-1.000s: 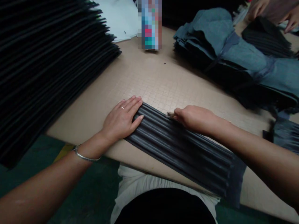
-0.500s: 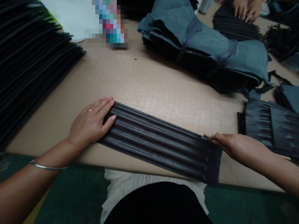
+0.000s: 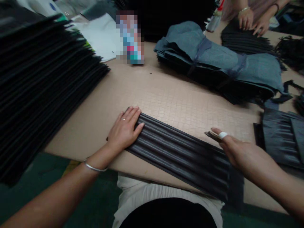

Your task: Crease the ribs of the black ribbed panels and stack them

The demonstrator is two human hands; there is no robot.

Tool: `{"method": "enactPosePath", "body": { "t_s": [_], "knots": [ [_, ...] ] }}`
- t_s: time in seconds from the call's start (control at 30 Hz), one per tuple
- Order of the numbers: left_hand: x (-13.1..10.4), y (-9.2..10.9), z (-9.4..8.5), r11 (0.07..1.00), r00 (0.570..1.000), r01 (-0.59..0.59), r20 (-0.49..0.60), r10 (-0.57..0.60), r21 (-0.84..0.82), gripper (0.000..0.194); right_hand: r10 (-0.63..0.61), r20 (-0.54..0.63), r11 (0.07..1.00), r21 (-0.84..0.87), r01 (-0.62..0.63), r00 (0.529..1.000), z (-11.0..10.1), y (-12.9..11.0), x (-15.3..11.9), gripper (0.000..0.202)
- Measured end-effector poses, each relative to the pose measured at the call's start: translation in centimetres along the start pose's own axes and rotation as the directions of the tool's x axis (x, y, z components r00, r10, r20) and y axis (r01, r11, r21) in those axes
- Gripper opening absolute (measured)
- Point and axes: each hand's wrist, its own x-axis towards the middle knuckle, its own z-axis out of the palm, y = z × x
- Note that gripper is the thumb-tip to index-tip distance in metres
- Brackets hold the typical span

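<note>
A long dark leather-like panel [image 3: 180, 148] with raised parallel ribs lies slantwise along the table's near edge. My left hand [image 3: 125, 126] rests flat on its left end, fingers stretched out and the thumb apart. At the panel's far edge, toward its right end, my right hand [image 3: 229, 144] is closed around a small thin tool [image 3: 213, 136]. The tool has a narrow dark tip pointing left; blur hides its exact kind. White tape or a bandage wraps one finger of this hand. Its wrist and forearm hide part of the panel's right end.
A tall stack of black sheets [image 3: 47, 82] fills the left side. Behind the panel lies a tied bundle of grey-blue pieces [image 3: 228, 65]. More ribbed pieces [image 3: 280, 139] lie at the right. Another person's hands [image 3: 253, 23] touch a dark stack [image 3: 244, 39] across the table.
The whole view has shifted, so things appear farther right and lower. My right hand with the tool has lifted slightly off the panel's far edge. The left hand stays on the panel.
</note>
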Motion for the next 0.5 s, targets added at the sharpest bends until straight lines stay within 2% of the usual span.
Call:
{"method": "enactPosePath", "body": {
  "t_s": [0.07,0.13,0.23,0.33,0.5],
  "knots": [
    [0.4,0.5,0.1,1.0,1.0,-0.012,0.008,0.012,-0.012,0.064,-0.118,0.039,0.993,-0.007,0.118,0.992,-0.1,-6.0,3.9,0.058],
    [0.4,-0.1,0.0,0.997,0.998,-0.053,0.029,0.055,-0.054,0.064,-0.205,0.052,0.978,-0.019,0.207,0.977,-0.5,-11.9,7.5,0.061],
    [0.0,-1.6,-0.5,0.988,0.992,-0.11,0.049,0.115,-0.107,0.062,-0.257,0.074,0.965,-0.038,0.26,0.964,-1.1,-18.2,11.5,0.063],
    [-0.6,-2.4,-0.8,0.991,0.993,-0.107,0.046,0.111,-0.079,0.062,-0.258,0.105,0.961,-0.073,0.266,0.96,-1.3,-21.4,13.8,0.059],
    [-0.7,-2.1,-0.5,0.993,0.993,-0.11,0.028,0.111,-0.041,0.064,-0.27,0.067,0.957,-0.089,0.275,0.961,-1.0,-23.5,15.6,0.053]
  ]
}}
